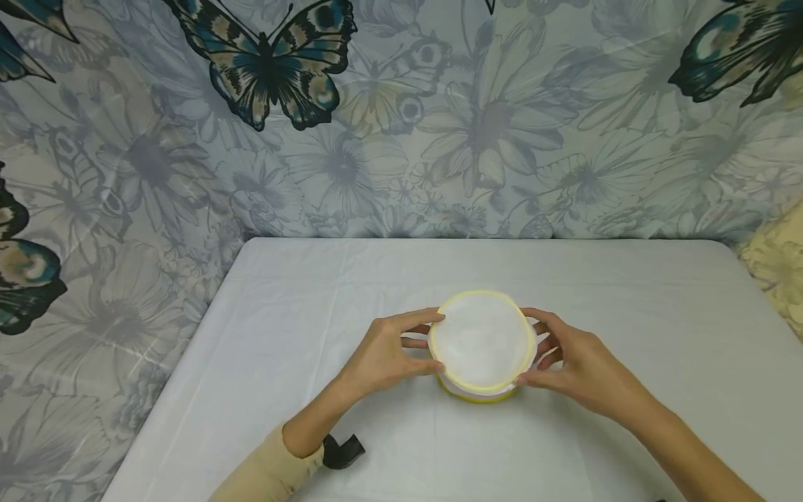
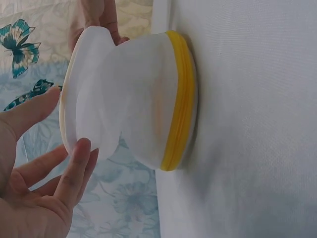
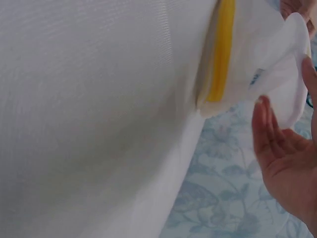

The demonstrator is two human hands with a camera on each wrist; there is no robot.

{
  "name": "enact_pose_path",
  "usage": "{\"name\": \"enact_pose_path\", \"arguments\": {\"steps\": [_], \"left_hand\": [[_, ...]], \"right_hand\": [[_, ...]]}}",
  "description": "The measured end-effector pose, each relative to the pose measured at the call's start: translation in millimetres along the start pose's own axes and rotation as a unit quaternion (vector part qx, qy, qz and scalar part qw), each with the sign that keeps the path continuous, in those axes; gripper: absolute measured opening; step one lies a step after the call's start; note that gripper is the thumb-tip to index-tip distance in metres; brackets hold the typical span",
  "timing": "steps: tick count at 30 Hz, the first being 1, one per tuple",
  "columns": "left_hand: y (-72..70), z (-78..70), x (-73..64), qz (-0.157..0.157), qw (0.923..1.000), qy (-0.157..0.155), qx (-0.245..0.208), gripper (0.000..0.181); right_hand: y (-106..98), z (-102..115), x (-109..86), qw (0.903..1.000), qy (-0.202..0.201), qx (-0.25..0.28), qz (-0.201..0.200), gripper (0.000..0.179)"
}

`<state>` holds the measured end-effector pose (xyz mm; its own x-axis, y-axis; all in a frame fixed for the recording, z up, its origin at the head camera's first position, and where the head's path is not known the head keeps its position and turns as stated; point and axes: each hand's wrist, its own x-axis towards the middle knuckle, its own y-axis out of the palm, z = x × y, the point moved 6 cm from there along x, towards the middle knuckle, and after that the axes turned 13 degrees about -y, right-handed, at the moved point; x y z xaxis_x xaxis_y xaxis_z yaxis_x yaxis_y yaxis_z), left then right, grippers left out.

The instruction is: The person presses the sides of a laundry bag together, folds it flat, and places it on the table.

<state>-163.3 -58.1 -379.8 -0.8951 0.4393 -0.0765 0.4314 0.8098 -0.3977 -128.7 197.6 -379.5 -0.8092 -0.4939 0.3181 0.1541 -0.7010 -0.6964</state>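
A round white mesh wash bag with thin pale-yellow trim around its top stands on the table between both hands. Near its base runs a wide yellow zip band, and its soft wall narrows at the waist in the left wrist view. My left hand holds the top rim from the left, thumb and forefinger spread along the edge. On the opposite side my right hand grips the same rim, thumb at the front and fingers behind. A small dark-printed label shows on the bag in the right wrist view.
A white cloth covers the table. Behind and to the left hangs a curtain printed with flowers and butterflies. A black strap piece sticks out beside the left sleeve.
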Motion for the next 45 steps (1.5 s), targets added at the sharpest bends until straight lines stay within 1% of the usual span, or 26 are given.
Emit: {"name": "enact_pose_path", "arguments": {"steps": [2, 4, 7, 10, 13, 16, 18, 22, 25, 28, 32, 35, 38, 42, 45], "left_hand": [[3.1, 0.3, -0.1, 0.009, 0.9999, 0.001, 0.006, 0.07], [6.4, 0.2, 0.0, 0.016, 0.9997, 0.001, 0.018, 0.073], [10.7, -0.9, 0.3, 0.018, 0.9979, 0.006, 0.062, 0.079], [14.4, -1.5, 1.1, 0.019, 0.9949, 0.014, 0.098, 0.083], [16.9, -1.4, 2.1, 0.014, 0.9922, 0.022, 0.122, 0.084], [17.3, -1.7, 2.3, 0.002, 0.9902, 0.031, 0.136, 0.084], [16.7, -1.6, 1.8, -0.007, 0.9896, 0.036, 0.139, 0.084], [14.2, 0.3, 0.8, -0.025, 0.9916, 0.039, 0.12, 0.082], [12.6, 2.5, 1.0, -0.037, 0.993, 0.038, 0.106, 0.082], [12.0, 4.3, 1.5, -0.043, 0.9927, 0.038, 0.105, 0.081], [13.3, 6.1, 1.6, -0.029, 0.9942, 0.038, 0.096, 0.078], [15.3, 7.0, 1.6, -0.007, 0.9954, 0.038, 0.087, 0.074], [17.9, 7.6, 2.0, 0.015, 0.9947, 0.038, 0.094, 0.075], [21.7, 7.6, 3.0, 0.035, 0.991, 0.037, 0.124, 0.083], [23.7, 7.7, 4.2, 0.029, 0.9857, 0.035, 0.162, 0.089]], "right_hand": [[1.3, -0.9, 0.6, 0.9995, 0.003, -0.03, 0.006, 0.098], [3.1, -1.6, 1.8, 0.9985, -0.004, -0.053, 0.012, 0.105], [5.5, -0.2, 4.6, 0.9964, -0.032, -0.077, 0.013, 0.112], [6.3, 1.8, 6.0, 0.995, -0.048, -0.087, 0.012, 0.113], [7.1, 1.1, 4.4, 0.9953, -0.036, -0.088, 0.019, 0.111], [7.1, -0.4, 2.3, 0.9967, -0.021, -0.073, 0.028, 0.108], [7.0, -1.8, 1.5, 0.9975, -0.014, -0.062, 0.031, 0.107], [6.1, -4.0, 0.9, 0.9987, -0.01, -0.043, 0.026, 0.104], [5.8, -5.5, -0.2, 0.999, -0.005, -0.037, 0.023, 0.102], [5.9, -7.1, -1.3, 0.9991, 0.002, -0.037, 0.02, 0.1], [6.9, -8.8, -2.7, 0.9993, 0.012, -0.031, 0.018, 0.099], [8.3, -9.3, -4.0, 0.9993, 0.011, -0.029, 0.019, 0.095], [9.6, -9.6, -4.6, 0.9993, 0.003, -0.033, 0.017, 0.092], [12.0, -10.2, -4.2, 0.9986, 0.001, -0.047, 0.023, 0.097], [15.2, -10.8, -3.6, 0.9976, 0.006, -0.059, 0.036, 0.104]]}}
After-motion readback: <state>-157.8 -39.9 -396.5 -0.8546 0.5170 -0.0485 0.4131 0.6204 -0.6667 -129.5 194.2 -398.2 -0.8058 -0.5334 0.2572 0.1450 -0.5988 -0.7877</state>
